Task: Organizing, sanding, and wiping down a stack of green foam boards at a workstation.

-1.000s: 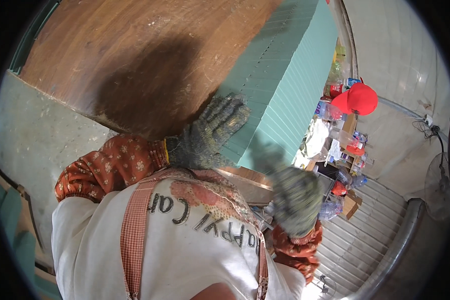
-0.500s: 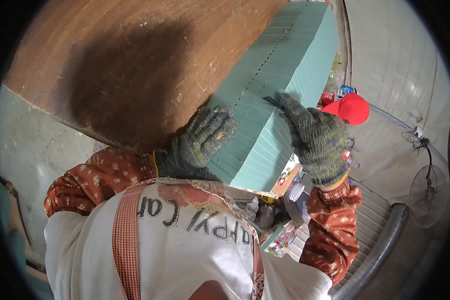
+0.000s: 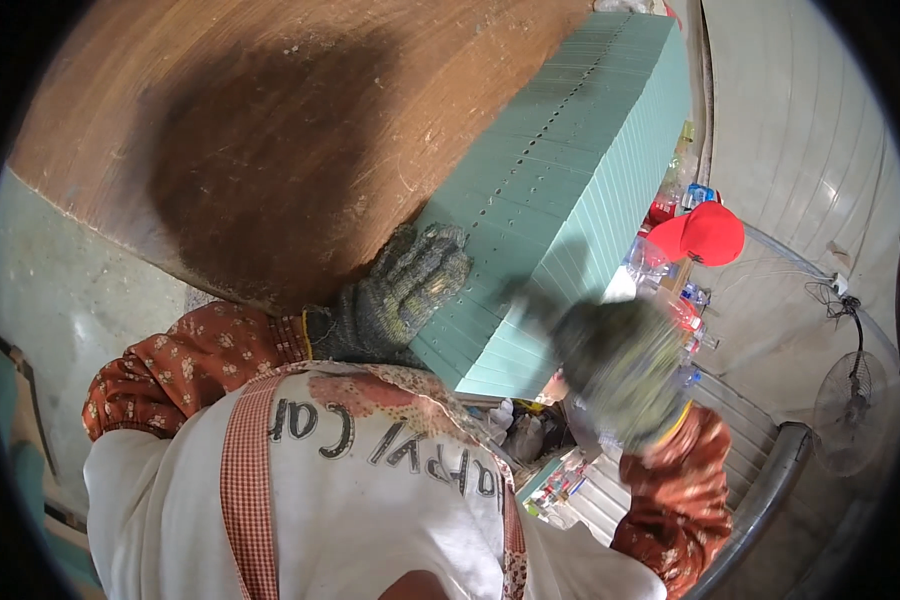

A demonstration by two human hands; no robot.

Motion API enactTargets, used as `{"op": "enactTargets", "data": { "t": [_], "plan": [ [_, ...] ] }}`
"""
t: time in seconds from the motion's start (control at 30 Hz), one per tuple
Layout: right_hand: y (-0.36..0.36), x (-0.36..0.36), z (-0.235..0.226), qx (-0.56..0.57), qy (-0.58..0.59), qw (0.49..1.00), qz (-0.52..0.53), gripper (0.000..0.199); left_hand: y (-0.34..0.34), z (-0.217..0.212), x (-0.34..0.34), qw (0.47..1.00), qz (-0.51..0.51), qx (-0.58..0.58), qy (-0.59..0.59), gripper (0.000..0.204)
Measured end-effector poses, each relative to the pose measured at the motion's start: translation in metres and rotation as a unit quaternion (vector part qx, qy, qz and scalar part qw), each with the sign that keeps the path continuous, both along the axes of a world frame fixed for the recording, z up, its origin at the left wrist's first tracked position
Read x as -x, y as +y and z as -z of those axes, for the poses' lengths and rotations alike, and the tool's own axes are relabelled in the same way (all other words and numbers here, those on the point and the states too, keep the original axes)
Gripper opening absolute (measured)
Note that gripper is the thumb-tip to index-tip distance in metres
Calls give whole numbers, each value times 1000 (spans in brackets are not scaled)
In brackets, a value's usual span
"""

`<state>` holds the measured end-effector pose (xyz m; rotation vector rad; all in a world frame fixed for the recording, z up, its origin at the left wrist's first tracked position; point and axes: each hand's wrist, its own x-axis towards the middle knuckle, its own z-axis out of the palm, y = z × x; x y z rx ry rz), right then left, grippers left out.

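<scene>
A long stack of thin green boards (image 3: 530, 190) lies on the brown wooden surface, with a row of small dark holes along its top. My left hand (image 3: 410, 285), in a grey-green knitted glove, rests with outstretched fingers on the near left edge of this stack. To the right of the near end, my gloved right hand (image 3: 620, 370) is smeared by motion. From its fingers a thin dark flat piece (image 3: 526, 300) juts toward the stack's right edge; its exact kind is too blurred to tell.
The brown wooden surface (image 3: 270, 60) spreads to the left and far side. Beyond the stack's right side are a red cap (image 3: 705, 236) and several bottles. A fan (image 3: 852, 410) stands at far right, near a grey pipe (image 3: 760, 505). Cluttered shelving (image 3: 560, 480) shows below.
My right hand has moved down toward me, away from the top of the stack, with the dark flat piece. My left hand stays on the stack. The view has shifted slightly.
</scene>
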<state>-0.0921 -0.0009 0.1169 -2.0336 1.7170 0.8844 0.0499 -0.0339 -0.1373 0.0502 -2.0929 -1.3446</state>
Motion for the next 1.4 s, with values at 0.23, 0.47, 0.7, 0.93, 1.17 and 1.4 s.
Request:
{"op": "enactTargets", "data": {
  "t": [0.23, 0.47, 0.7, 0.93, 1.17, 1.4],
  "plan": [
    [24, 8, 19, 21, 76, 997, 12, 17, 10, 8, -8, 999, -28, 31, -26, 54],
    [-12, 40, -4, 73, 84, 993, 31, 28, 11, 1, 1, 999, -38, 30, 10, 42],
    [-26, 130, 3, 197, 67, 974, 84, 32, 12, 0, 4, 997, -52, 58, 8, 41],
    [-28, 104, -3, 55, 162, 980, 99, 40, 7, 0, 8, 996, -60, 73, 7, 42],
    [-26, 90, 18, 108, 40, 993, 8, 28, 5, 11, 3, 995, -54, 85, -13, 42],
    [-42, 123, -1, 117, 222, 965, -70, 38, 4, 8, 6, 995, -37, 85, 27, 43]
  ]
}}
